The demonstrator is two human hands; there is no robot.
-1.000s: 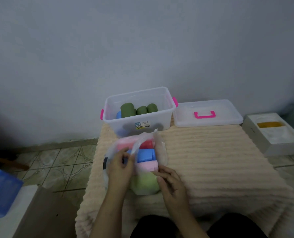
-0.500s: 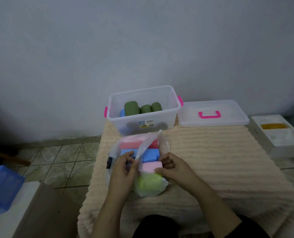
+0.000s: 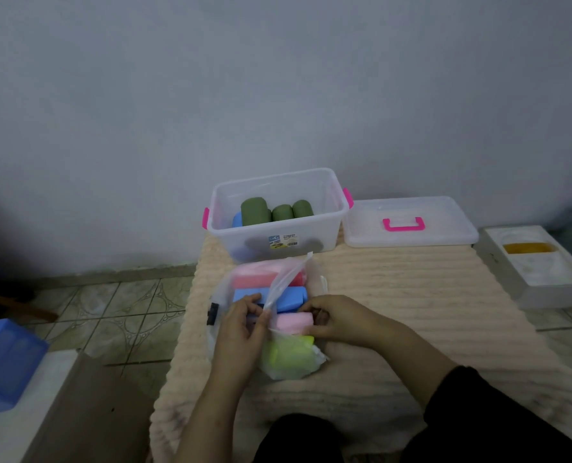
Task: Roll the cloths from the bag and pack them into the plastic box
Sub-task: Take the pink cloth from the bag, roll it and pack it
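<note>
A clear zip bag (image 3: pixel 286 282) lies on the cream ribbed cover (image 3: pixel 411 295), holding folded cloths: pink-red at the far end, a blue cloth (image 3: pixel 289 297), a pink cloth (image 3: pixel 294 320) and a lime cloth (image 3: pixel 289 354) nearest me. My left hand (image 3: pixel 244 324) pinches the bag's opened edge on its left side. My right hand (image 3: pixel 339 317) grips the right end of the pink cloth. Behind the bag stands the clear plastic box (image 3: pixel 278 242) with pink latches, holding three dark green rolled cloths (image 3: pixel 274 210) and a blue roll.
The box's clear lid (image 3: pixel 445 228) with a pink handle lies to the right of the box. A white foam tray (image 3: pixel 538 265) sits at the far right. Tiled floor and a blue crate (image 3: pixel 4 359) are on the left.
My right hand slid from the bag's near edge up to the pink cloth's right end. My left hand stayed on the bag's opening. The view shifted slightly.
</note>
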